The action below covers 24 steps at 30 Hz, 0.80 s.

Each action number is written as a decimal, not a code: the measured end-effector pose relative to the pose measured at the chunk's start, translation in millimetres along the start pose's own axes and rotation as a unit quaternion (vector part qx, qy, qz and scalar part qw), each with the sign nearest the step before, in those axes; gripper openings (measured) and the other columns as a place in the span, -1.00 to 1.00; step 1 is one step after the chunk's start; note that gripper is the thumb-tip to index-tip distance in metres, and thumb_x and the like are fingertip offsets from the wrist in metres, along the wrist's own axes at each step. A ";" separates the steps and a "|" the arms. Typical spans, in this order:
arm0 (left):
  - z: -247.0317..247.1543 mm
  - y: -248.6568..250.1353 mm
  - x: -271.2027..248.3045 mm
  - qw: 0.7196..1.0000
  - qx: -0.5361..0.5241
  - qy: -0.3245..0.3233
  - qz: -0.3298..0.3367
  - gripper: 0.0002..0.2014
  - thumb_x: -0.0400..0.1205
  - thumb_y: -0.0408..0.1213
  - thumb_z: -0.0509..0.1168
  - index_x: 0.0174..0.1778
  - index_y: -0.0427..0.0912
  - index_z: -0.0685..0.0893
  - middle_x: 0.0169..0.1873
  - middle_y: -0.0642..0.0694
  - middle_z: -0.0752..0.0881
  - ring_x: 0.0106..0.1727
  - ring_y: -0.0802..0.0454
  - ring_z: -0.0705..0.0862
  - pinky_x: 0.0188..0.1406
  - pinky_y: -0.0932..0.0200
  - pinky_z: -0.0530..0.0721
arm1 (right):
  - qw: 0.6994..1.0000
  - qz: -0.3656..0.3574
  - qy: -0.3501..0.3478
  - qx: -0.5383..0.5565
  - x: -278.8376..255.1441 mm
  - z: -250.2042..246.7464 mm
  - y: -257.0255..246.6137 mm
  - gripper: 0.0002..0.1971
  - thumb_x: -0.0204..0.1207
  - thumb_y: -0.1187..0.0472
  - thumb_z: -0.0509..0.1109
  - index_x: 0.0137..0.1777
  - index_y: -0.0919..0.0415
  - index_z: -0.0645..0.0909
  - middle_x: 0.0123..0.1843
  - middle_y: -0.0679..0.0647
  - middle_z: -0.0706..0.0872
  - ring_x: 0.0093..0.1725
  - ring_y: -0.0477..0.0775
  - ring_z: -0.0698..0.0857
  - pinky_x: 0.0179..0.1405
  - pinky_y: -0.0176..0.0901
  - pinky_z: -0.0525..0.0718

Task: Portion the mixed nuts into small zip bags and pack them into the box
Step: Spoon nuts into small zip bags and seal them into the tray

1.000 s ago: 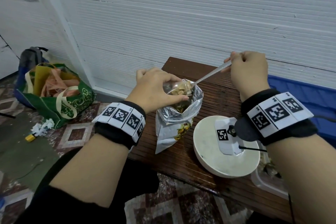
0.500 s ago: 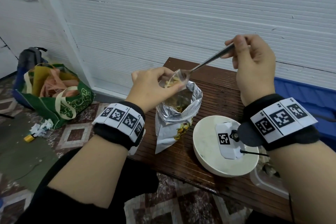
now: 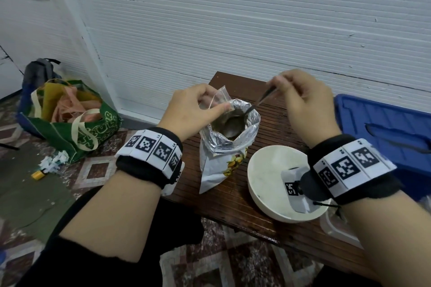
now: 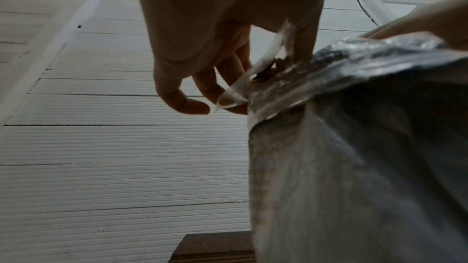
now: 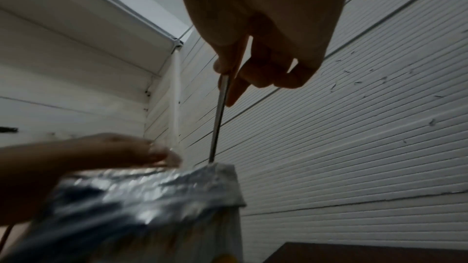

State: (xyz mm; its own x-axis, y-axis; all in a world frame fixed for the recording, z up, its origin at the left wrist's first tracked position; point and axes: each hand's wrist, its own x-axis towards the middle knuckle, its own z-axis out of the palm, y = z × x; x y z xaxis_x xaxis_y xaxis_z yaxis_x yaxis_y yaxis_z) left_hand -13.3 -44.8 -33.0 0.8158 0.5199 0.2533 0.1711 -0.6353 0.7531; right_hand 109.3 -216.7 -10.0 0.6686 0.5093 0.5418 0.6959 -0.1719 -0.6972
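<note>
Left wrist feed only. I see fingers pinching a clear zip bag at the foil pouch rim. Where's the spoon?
Observer: The right hand grips the spoon by its handle. Its bowl end is down inside the foil pouch, not at the zip bag.
Operator: Pouch lying or standing?
Observer: Standing open on the wooden table.
Operator: Anything next to it?
Observer: A white bowl to its right, not touching it.
</note>
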 end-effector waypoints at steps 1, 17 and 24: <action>-0.4 0.3 -0.3 1.000 0.004 -0.002 0.001 -0.81 0.46 0.08 0.49 -0.14 0.15 0.66 -0.25 0.18 0.77 -0.08 0.21 0.73 -0.03 0.43 0.54 | 0.999 -0.018 -0.026 -0.012 -5.0 4.5 0.0 -0.84 0.65 0.22 0.30 -0.05 0.16 0.72 -0.27 -0.13 0.71 -0.29 -0.32 0.62 -0.29 -0.57 0.46; -3.5 5.4 -4.3 0.999 -0.020 -0.022 0.023 -0.79 0.43 0.05 0.50 -0.16 0.26 0.58 -0.27 0.20 0.76 -0.16 0.60 0.59 -0.19 0.78 0.36 | 0.990 0.137 -0.008 -0.012 -23.1 34.9 6.9 -0.75 0.67 0.18 0.25 -0.22 0.20 0.63 -0.33 0.11 0.75 -0.23 0.02 0.73 -0.30 -0.60 0.47; -7.8 8.0 -6.3 0.999 -0.032 -0.015 0.020 -0.78 0.41 0.05 0.51 -0.22 0.28 0.56 -0.29 0.24 0.70 -0.25 0.49 0.60 -0.18 0.65 0.47 | 0.976 0.212 0.057 0.002 -18.9 30.5 7.3 -0.71 0.69 0.17 0.21 -0.15 0.25 0.70 -0.43 -0.06 0.69 -0.40 -0.32 0.61 -0.38 -0.71 0.39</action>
State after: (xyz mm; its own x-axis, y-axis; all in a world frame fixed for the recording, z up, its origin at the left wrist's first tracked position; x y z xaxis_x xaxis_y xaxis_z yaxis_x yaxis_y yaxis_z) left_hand -21.4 -48.7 -23.9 0.8372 0.4771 0.2674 0.1023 -0.6169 0.7804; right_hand 93.8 -201.9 -39.6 0.9214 0.2955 0.2524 0.3490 -0.3437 -0.8718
